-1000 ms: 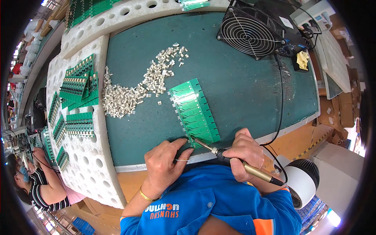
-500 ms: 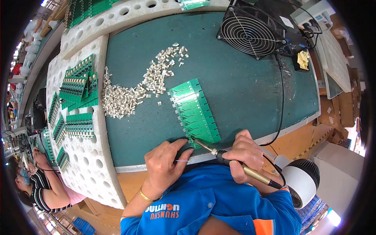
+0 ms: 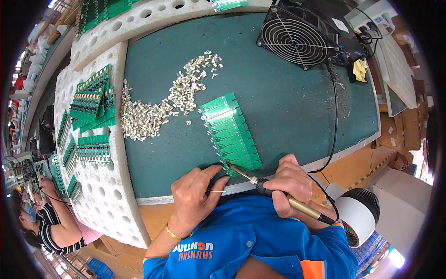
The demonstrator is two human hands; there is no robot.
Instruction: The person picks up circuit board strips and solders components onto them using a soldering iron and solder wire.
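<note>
Here's the green board panel [image 3: 232, 135] at the middle of our clock, flat on the dark green bench top [image 3: 292, 107], a row of pins [image 3: 209, 132] along its nine o'clock edge. At four o'clock, the right hand [image 3: 290, 183], fingers wrapped firmly round a gold-and-black soldering iron [image 3: 299, 204], its metal tip [image 3: 239, 171] right at the board's six o'clock end! Over at seven, the left hand [image 3: 195, 193], thumb and forefinger curled in toward that same end, a thin wire [image 3: 216, 191] showing by the thumb; whether those fingers really pinch it, I can't tell at this size. White connectors [image 3: 144, 122] sprawl at ten; at nine, a foam slab [image 3: 118, 149] carries more green boards [image 3: 94, 149] (untidily stacked, some of them). Black fan [image 3: 295, 42] at one, yellow sponge [image 3: 359, 70] at two.
</note>
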